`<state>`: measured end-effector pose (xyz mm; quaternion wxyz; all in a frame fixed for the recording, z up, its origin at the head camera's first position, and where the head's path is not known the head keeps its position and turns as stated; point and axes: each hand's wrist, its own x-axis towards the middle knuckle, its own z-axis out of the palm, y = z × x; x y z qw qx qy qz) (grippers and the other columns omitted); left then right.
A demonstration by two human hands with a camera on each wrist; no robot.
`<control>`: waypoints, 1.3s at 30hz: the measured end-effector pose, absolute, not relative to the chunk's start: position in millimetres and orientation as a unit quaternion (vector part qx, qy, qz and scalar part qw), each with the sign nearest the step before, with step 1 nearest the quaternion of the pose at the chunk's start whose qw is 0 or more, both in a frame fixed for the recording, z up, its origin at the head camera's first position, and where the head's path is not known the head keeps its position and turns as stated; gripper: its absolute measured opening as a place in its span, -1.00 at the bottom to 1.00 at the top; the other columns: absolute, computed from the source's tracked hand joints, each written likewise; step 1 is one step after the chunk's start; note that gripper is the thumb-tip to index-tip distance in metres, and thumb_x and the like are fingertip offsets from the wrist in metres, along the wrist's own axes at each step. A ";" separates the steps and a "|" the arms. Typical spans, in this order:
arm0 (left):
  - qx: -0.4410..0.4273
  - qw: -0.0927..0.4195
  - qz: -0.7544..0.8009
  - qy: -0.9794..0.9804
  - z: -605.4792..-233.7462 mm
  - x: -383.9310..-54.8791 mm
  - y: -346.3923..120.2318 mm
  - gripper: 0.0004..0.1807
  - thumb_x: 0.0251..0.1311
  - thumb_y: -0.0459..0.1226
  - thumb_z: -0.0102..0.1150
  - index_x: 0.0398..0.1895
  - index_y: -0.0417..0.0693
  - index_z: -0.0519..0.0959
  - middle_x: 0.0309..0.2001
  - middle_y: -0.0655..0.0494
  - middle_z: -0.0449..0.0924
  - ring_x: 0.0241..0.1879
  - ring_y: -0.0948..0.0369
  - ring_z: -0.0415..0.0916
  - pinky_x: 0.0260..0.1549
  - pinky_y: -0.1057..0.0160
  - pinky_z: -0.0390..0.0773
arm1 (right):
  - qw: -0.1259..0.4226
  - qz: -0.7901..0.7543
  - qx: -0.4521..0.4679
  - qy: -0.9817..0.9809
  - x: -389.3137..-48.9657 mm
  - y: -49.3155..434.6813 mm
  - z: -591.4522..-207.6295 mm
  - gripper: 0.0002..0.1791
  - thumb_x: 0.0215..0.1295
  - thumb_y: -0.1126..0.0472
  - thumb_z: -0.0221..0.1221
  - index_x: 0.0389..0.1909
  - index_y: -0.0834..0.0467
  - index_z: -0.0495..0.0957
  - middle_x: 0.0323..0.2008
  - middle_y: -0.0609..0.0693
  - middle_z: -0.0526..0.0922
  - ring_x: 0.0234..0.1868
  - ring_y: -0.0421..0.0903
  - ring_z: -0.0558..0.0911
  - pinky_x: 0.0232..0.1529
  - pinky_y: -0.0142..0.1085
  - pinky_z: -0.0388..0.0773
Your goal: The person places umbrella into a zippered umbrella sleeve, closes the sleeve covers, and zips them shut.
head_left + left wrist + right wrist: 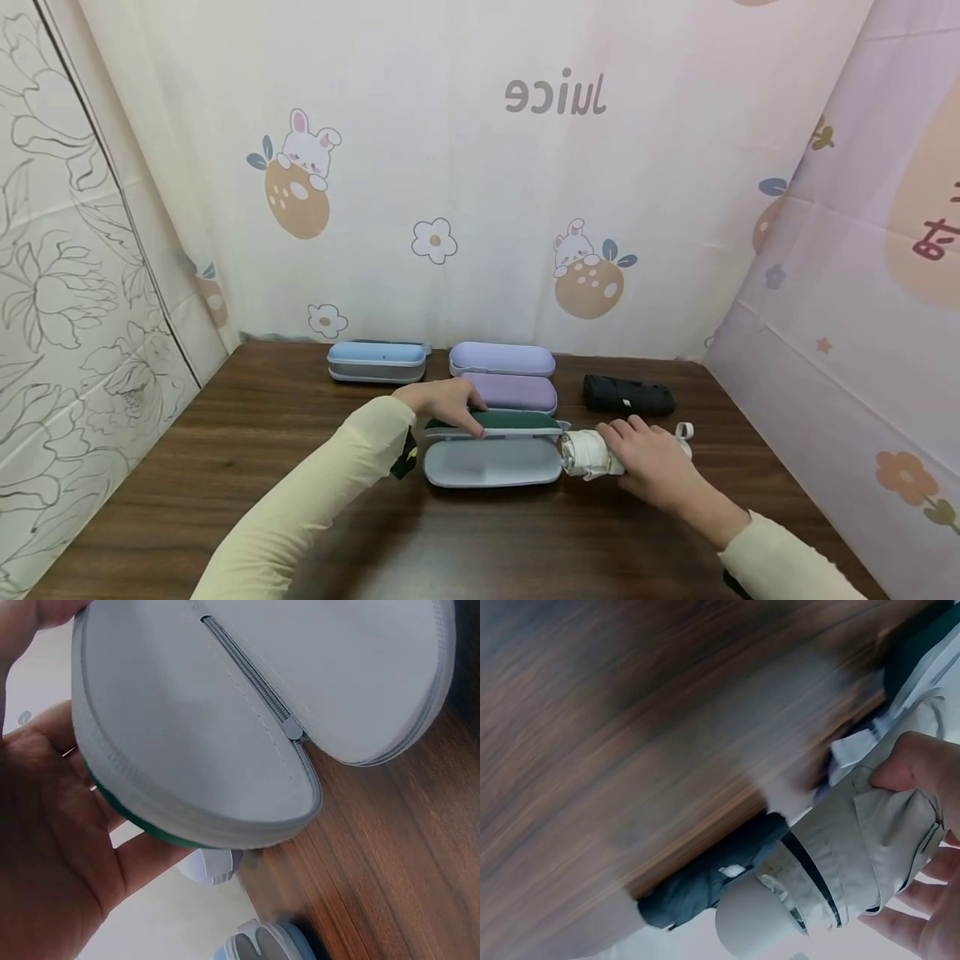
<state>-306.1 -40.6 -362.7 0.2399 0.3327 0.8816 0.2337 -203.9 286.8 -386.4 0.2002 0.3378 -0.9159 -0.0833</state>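
A zippered case [492,465], dark green outside and light grey inside, lies unzipped on the table with its lid raised. My left hand [447,402] grips the lid; in the left wrist view, the thumb and fingers are on either side of the lid's edge [112,765], and the grey interior is bare. My right hand [651,462] holds a folded cream-white umbrella [588,455] by its middle. Its far end overlaps the case's right end in the head view. In the right wrist view, the thumb presses the wrapped fabric [855,840], near a rounded white handle end [754,919].
Behind the green case lie a purple case [517,392] and a lavender case [504,359]. A blue-and-grey case [377,362] stands at the back left. At the back right rests a folded black umbrella [628,396]. A printed curtain [450,167] hangs along the table's back edge.
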 end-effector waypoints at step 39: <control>0.343 0.244 0.237 0.875 -363.4 -302.9 -26.3 -0.45 0.21 -0.11 0.19 0.22 -0.19 0.47 0.16 0.01 0.50 0.14 0.18 0.42 0.01 0.24 0.44 | 0.263 -0.061 0.364 -0.891 -192.5 209.8 -398.0 -0.37 -0.28 0.27 0.42 -0.03 0.25 0.51 -0.20 0.10 0.61 -0.22 0.02 0.56 -0.39 -0.15 0.54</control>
